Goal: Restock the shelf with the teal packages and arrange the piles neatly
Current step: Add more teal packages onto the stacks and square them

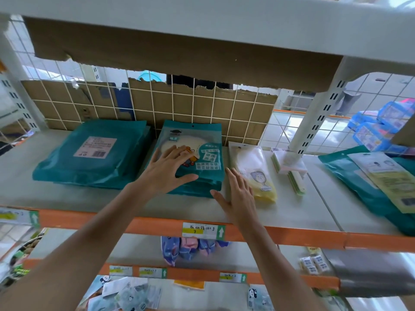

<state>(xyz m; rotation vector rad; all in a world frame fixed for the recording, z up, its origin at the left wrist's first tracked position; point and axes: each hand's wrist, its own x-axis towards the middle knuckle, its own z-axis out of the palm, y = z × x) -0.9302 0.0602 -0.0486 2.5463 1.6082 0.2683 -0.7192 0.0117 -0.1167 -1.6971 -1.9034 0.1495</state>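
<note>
A pale shelf (67,198) with an orange front lip ran before a wire grid (157,102) backed with cardboard. On it lay a pile of teal packages (202,153), printed side up. The left hand (166,169) rested flat on that pile, fingers spread. The right hand (238,194) lay just right of the pile, fingers straight and close together, thumb by its front corner. Left of the pile sat a second teal pile (94,158); right of it, a yellow package (262,176).
</note>
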